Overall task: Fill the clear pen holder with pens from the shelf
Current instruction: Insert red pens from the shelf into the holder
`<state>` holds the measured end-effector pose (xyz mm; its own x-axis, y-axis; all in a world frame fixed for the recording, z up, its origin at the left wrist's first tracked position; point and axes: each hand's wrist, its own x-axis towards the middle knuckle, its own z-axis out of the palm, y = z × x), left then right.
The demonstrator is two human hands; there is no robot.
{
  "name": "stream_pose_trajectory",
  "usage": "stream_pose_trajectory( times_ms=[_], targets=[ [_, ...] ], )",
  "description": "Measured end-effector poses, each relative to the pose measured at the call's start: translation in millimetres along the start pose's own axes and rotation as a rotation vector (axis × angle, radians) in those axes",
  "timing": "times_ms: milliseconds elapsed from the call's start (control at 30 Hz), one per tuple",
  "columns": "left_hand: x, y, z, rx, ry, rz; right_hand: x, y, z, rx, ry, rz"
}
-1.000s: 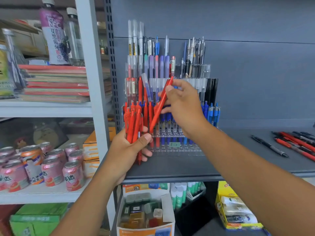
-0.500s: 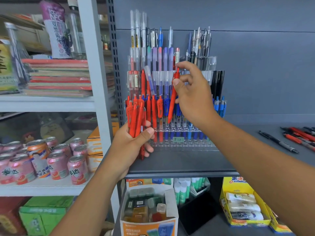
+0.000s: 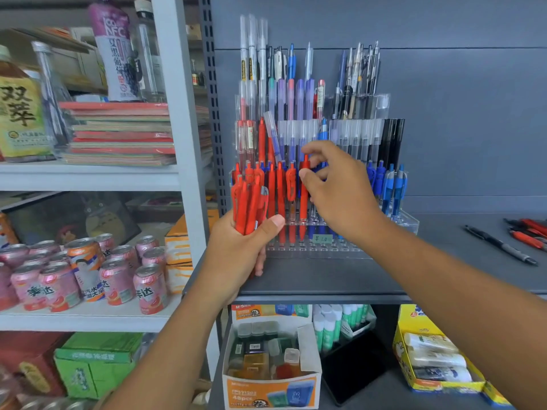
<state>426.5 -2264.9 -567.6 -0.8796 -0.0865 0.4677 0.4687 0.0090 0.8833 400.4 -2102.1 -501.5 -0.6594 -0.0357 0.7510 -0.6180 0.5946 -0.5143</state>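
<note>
On the grey shelf [image 3: 325, 276], toward its left edge: clear pen holder [image 3: 410, 224], tiered, upright against the back panel, rows stocked. Left hand [image 3: 236, 253], at the shelf's front-left corner, fist wrapped round a bundle of red pens [image 3: 248, 202], just beside the holder's left end. Right hand [image 3: 340, 190], before the holder's front row, thumb and curled fingers closed on the top of one red pen [image 3: 304, 208], which stands upright in that row.
</note>
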Motion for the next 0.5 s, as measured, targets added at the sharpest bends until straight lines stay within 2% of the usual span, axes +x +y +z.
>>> stream_pose_trajectory(
  times_ms=[267,400,500],
  targets=[
    [4,8,-5,0.172,-0.012,0.029,-7,-3,-2,-0.120,-0.033,-0.014],
    [4,6,-9,0.161,-0.017,0.034,-16,-14,-3,-0.100,-0.013,-0.097],
    [5,4,-10,0.145,-0.026,0.025,-23,-22,-2,-0.056,-0.093,-0.094]
  ],
)
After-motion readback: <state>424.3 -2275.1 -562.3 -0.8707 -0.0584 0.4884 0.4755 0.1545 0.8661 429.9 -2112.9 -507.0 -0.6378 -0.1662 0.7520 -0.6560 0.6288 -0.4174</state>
